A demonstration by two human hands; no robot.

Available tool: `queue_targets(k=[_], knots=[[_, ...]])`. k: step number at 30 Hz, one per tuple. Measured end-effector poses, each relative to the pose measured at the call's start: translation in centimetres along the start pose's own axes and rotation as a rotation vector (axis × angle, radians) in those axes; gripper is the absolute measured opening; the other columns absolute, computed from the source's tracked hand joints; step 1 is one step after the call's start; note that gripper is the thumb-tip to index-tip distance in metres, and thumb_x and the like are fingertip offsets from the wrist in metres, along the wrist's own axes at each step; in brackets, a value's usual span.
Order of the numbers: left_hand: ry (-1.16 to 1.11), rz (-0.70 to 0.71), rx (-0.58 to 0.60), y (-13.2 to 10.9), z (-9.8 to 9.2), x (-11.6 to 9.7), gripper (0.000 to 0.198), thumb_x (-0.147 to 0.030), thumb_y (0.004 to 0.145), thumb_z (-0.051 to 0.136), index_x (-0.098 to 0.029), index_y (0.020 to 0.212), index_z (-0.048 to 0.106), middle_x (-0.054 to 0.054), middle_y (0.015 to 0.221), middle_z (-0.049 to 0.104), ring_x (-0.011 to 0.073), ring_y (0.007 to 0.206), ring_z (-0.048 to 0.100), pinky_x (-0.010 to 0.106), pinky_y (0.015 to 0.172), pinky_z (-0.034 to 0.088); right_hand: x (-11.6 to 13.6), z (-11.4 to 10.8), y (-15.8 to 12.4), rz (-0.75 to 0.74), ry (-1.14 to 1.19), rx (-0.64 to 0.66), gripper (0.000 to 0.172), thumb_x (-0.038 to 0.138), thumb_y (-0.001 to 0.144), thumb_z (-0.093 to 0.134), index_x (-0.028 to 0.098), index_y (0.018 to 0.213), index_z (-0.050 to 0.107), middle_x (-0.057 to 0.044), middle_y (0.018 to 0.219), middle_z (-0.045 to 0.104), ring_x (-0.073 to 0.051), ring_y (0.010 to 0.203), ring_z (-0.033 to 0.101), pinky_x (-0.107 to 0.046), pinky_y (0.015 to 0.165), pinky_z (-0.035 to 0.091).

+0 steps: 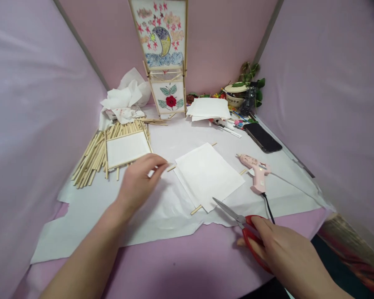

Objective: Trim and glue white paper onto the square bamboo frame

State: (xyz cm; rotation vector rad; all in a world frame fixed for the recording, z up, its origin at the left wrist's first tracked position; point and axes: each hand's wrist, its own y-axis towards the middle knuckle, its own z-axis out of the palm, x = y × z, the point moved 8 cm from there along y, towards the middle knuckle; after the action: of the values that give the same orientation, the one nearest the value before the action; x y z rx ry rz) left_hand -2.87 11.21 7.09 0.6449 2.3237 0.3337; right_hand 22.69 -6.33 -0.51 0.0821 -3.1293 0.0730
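My right hand (277, 245) grips a pair of scissors (237, 216) with red handles. Their blades look closed, and the tip lies by the near corner of a white paper sheet (209, 176). Wooden sticks poke out from under the sheet's edges, one stick end (196, 210) at the near side. My left hand (140, 176) is left of the sheet, thumb and forefinger pinched together beside another stick end (171, 168). Something small and pale shows at those fingertips, too small to name.
A pink glue gun (256, 171) lies at right, its cord running forward, with a black phone (262, 137) behind. Many wooden sticks (95, 160) and a paper-covered frame (127, 149) lie at left. Decorated panels (166, 37), crumpled tissue (127, 93), stacked paper (208, 108) and a tub (235, 95) stand behind.
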Motion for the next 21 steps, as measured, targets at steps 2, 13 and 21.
queue_targets(k=[2, 13, 21], knots=[[0.108, -0.214, 0.02, 0.1, -2.0, 3.1, 0.016, -0.036, 0.086, 0.058, -0.023, 0.089, 0.067, 0.001, 0.085, 0.07, 0.0176, 0.078, 0.063, 0.028, 0.073, 0.046, -0.4, 0.3, -0.1, 0.005, 0.028, -0.012, 0.021, 0.042, 0.091, 0.052, 0.023, 0.097, 0.058, -0.002, 0.072, 0.07, -0.022, 0.058, 0.066, -0.028, 0.046, 0.034], [0.271, -0.219, 0.139, -0.7, 1.1, 2.4, 0.021, -0.031, 0.089, 0.049, -0.017, 0.096, 0.064, 0.008, 0.095, 0.065, 0.0234, 0.089, 0.06, 0.036, 0.08, 0.047, -1.8, 0.1, 0.0, 0.061, 0.081, -0.024, 0.028, 0.048, 0.093, 0.045, 0.024, 0.099, 0.059, -0.002, 0.072, 0.071, -0.022, 0.058, 0.068, -0.027, 0.046, 0.039], [0.134, 0.212, 0.503, -6.3, 10.4, -6.7, 0.014, -0.016, 0.089, 0.053, -0.02, 0.102, 0.059, 0.009, 0.105, 0.056, 0.0239, 0.096, 0.052, 0.037, 0.078, 0.049, -3.5, 1.4, -1.0, 0.186, 0.311, 0.088, 0.03, 0.05, 0.09, 0.051, 0.025, 0.101, 0.063, -0.004, 0.08, 0.072, -0.022, 0.064, 0.068, -0.027, 0.051, 0.043]])
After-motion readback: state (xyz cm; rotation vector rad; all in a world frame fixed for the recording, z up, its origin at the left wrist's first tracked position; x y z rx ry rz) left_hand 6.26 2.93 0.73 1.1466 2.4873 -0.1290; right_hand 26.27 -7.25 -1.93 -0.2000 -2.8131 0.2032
